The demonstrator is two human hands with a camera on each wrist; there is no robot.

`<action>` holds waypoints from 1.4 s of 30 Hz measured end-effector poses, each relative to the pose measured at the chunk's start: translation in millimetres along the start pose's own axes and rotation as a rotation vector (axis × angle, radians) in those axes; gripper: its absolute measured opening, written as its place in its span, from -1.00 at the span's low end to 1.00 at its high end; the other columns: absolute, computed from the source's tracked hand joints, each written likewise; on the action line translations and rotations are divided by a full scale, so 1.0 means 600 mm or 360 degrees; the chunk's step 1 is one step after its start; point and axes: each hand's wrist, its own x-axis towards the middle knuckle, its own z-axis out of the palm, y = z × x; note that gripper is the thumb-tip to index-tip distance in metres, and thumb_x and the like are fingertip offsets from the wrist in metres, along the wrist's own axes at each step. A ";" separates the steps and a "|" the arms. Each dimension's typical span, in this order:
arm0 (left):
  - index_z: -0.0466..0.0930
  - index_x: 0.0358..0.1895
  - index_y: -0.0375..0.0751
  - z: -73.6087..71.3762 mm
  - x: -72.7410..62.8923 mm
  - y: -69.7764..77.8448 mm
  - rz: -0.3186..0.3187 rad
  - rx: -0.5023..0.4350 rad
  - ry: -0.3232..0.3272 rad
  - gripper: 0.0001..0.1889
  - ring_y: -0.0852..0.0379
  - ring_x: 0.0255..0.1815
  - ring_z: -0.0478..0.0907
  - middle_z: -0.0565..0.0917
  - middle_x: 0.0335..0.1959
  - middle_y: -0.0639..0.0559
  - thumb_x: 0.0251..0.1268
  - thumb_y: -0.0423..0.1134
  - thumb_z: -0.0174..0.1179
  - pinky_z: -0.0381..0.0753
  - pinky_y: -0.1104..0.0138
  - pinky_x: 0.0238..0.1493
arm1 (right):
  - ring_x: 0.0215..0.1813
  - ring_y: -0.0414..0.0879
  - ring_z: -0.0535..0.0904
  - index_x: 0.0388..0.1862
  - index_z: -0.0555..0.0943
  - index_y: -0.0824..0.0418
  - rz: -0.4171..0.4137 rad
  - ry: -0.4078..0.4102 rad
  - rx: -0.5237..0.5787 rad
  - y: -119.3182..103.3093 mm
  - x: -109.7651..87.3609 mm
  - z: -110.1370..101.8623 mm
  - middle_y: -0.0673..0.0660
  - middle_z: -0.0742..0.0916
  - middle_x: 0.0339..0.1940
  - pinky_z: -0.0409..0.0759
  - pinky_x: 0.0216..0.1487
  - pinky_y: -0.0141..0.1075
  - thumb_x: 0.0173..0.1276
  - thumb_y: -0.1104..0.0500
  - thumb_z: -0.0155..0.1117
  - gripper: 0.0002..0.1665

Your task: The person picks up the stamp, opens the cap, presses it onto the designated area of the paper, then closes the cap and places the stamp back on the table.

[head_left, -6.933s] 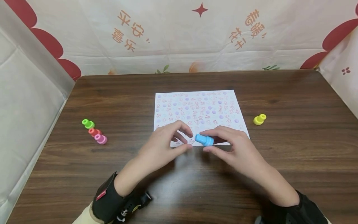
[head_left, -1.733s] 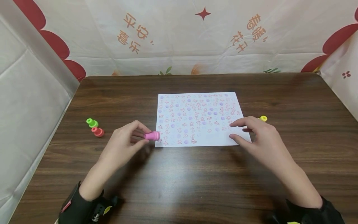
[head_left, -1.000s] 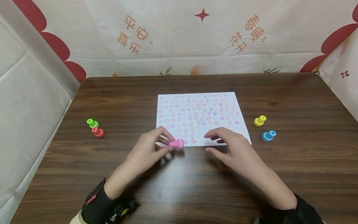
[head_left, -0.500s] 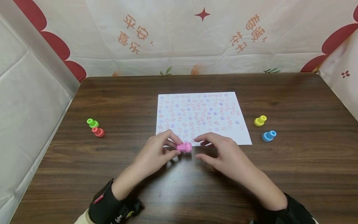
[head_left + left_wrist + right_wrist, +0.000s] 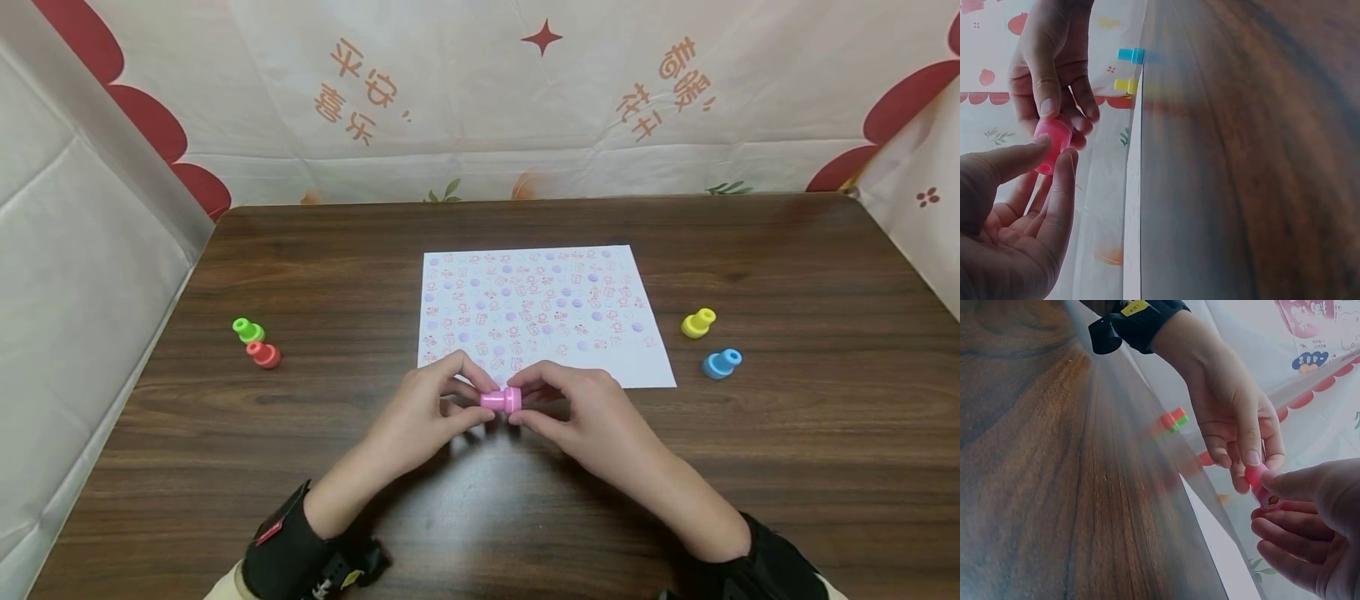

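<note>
1. Dark brown, wood-grained tabletop point(image 5: 480, 517): supports the sheet and four cylinders.
2. White rectangular paper sheet point(image 5: 637, 367), printed with small red and violet marks: lies flat between the side groups, probably for access by both hands.
3. Left hand point(image 5: 412, 417): grip pinching the narrow end of the pink cylinder.
4. Right hand point(image 5: 592, 417): grip pinching its broad end.
5. Stepped, seemingly plastic cylinders: green cylinder point(image 5: 247, 330) and red cylinder point(image 5: 263, 355) at left, yellow cylinder point(image 5: 697, 324) and blue cylinder point(image 5: 720, 364) at right; upright, broad ends down, presumably for stability.
6. Pink stepped plastic cylinder point(image 5: 492, 401): raised near the sheet's near edge; long axis roughly level, broad end pointing right. The two-ended hold likely steadies it.
</note>
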 end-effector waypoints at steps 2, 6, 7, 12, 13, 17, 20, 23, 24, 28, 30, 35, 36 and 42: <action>0.53 -0.17 -0.21 -0.002 0.000 -0.001 0.0004 0.0009 0.0011 -0.81 0.08 -0.15 0.75 0.73 -0.10 -0.09 0.24 -0.43 0.34 0.73 0.38 -0.31 | -0.21 -0.28 0.75 -0.09 0.69 0.11 -0.0011 0.0019 -0.0004 0.000 -0.001 -0.002 -0.08 0.82 -0.24 0.72 -0.11 -0.34 0.19 0.18 0.52 -0.70; 0.54 -0.18 -0.28 -0.014 -0.003 -0.007 -0.0008 -0.0029 0.0047 -0.83 0.02 -0.11 0.75 0.72 -0.10 -0.15 0.24 -0.45 0.33 0.74 0.37 -0.26 | -0.22 -0.28 0.74 -0.10 0.69 0.14 0.0001 0.0075 -0.0023 0.003 -0.005 -0.012 -0.10 0.81 -0.27 0.73 -0.13 -0.30 0.17 0.20 0.53 -0.69; 0.54 -0.18 -0.29 -0.018 -0.004 -0.007 -0.0014 -0.0047 0.0060 -0.83 0.01 -0.10 0.75 0.72 -0.10 -0.16 0.23 -0.46 0.32 0.74 0.36 -0.24 | -0.23 -0.28 0.74 -0.10 0.69 0.15 0.0007 0.0090 -0.0028 0.004 -0.006 -0.015 -0.10 0.81 -0.28 0.74 -0.14 -0.29 0.16 0.20 0.54 -0.68; 0.55 -0.18 -0.27 -0.029 -0.008 -0.007 -0.0060 -0.0108 0.0102 -0.82 0.02 -0.07 0.74 0.72 -0.06 -0.13 0.22 -0.48 0.33 0.75 0.35 -0.21 | -0.24 -0.29 0.74 -0.11 0.69 0.16 0.0008 0.0130 -0.0037 0.015 -0.013 -0.026 -0.12 0.79 -0.30 0.74 -0.15 -0.28 0.15 0.23 0.54 -0.68; 0.55 -0.18 -0.26 -0.030 -0.007 -0.006 -0.0063 -0.0116 0.0105 -0.81 0.03 -0.07 0.74 0.72 -0.06 -0.13 0.22 -0.48 0.34 0.75 0.33 -0.21 | -0.24 -0.29 0.74 -0.11 0.69 0.16 0.0006 0.0139 -0.0042 0.018 -0.014 -0.027 -0.12 0.79 -0.30 0.74 -0.16 -0.29 0.15 0.23 0.54 -0.68; 0.55 -0.16 -0.24 -0.029 -0.006 -0.005 -0.0069 -0.0121 0.0104 -0.81 0.05 -0.06 0.74 0.72 -0.05 -0.11 0.23 -0.46 0.33 0.75 0.31 -0.20 | -0.24 -0.30 0.73 -0.10 0.70 0.15 0.0028 0.0157 -0.0063 0.025 -0.017 -0.032 -0.12 0.79 -0.30 0.73 -0.14 -0.33 0.15 0.22 0.54 -0.68; 0.56 -0.14 -0.22 -0.029 -0.003 -0.003 -0.0073 -0.0124 0.0100 -0.82 0.07 -0.05 0.74 0.72 -0.03 -0.09 0.25 -0.44 0.33 0.74 0.33 -0.19 | -0.24 -0.31 0.73 -0.10 0.70 0.15 0.0056 0.0162 -0.0066 0.029 -0.020 -0.035 -0.13 0.79 -0.29 0.72 -0.13 -0.34 0.16 0.23 0.54 -0.69; 0.56 -0.12 -0.20 -0.028 0.000 -0.001 -0.0074 -0.0141 0.0097 -0.82 0.08 -0.05 0.74 0.72 -0.02 -0.07 0.27 -0.42 0.32 0.72 0.35 -0.17 | -0.24 -0.31 0.73 -0.09 0.70 0.15 0.0084 0.0168 -0.0066 0.032 -0.024 -0.040 -0.13 0.79 -0.29 0.73 -0.11 -0.31 0.16 0.25 0.53 -0.69; 0.56 -0.12 -0.20 -0.028 0.001 -0.001 -0.0073 -0.0158 0.0096 -0.82 0.08 -0.05 0.74 0.72 -0.02 -0.08 0.27 -0.42 0.31 0.72 0.35 -0.17 | -0.24 -0.31 0.73 -0.09 0.70 0.16 0.0087 0.0169 -0.0062 0.033 -0.025 -0.041 -0.12 0.79 -0.29 0.73 -0.11 -0.30 0.17 0.26 0.53 -0.69; 0.55 -0.11 -0.26 -0.027 0.007 0.001 -0.0048 -0.0246 0.0086 -0.83 0.05 -0.03 0.73 0.70 0.01 -0.14 0.28 -0.45 0.28 0.72 0.33 -0.16 | -0.23 -0.29 0.73 -0.08 0.70 0.14 0.0112 0.0169 -0.0074 0.038 -0.030 -0.047 -0.12 0.79 -0.28 0.73 -0.09 -0.30 0.18 0.24 0.52 -0.69; 0.54 -0.11 -0.29 -0.027 0.011 0.002 -0.0034 -0.0275 0.0083 -0.83 0.03 -0.02 0.73 0.69 0.02 -0.16 0.28 -0.47 0.27 0.71 0.35 -0.16 | -0.23 -0.28 0.73 -0.08 0.70 0.14 0.0129 0.0172 -0.0080 0.041 -0.033 -0.050 -0.11 0.79 -0.28 0.73 -0.08 -0.28 0.18 0.23 0.52 -0.69; 0.55 -0.11 -0.26 -0.023 0.024 0.009 0.0009 -0.0234 0.0098 -0.83 0.07 -0.03 0.73 0.70 0.01 -0.11 0.29 -0.45 0.29 0.66 0.40 -0.21 | -0.21 -0.23 0.74 -0.06 0.70 0.13 0.0168 0.0187 -0.0113 0.049 -0.041 -0.056 -0.08 0.80 -0.25 0.73 -0.07 -0.24 0.20 0.22 0.51 -0.69; 0.55 -0.12 -0.25 -0.022 0.028 0.011 0.0020 -0.0226 0.0101 -0.83 0.08 -0.03 0.73 0.70 0.00 -0.10 0.28 -0.44 0.29 0.66 0.40 -0.22 | -0.21 -0.23 0.75 -0.06 0.70 0.13 0.0166 0.0192 -0.0119 0.050 -0.042 -0.057 -0.08 0.81 -0.25 0.73 -0.07 -0.24 0.20 0.22 0.51 -0.69; 0.57 -0.15 -0.21 -0.010 0.053 0.023 0.0135 -0.0073 0.0140 -0.83 0.10 -0.06 0.74 0.74 -0.07 -0.05 0.25 -0.43 0.33 0.72 0.39 -0.19 | -0.22 -0.24 0.74 -0.06 0.70 0.12 0.0151 0.0240 -0.0139 0.057 -0.049 -0.063 -0.07 0.81 -0.25 0.73 -0.09 -0.27 0.18 0.22 0.53 -0.67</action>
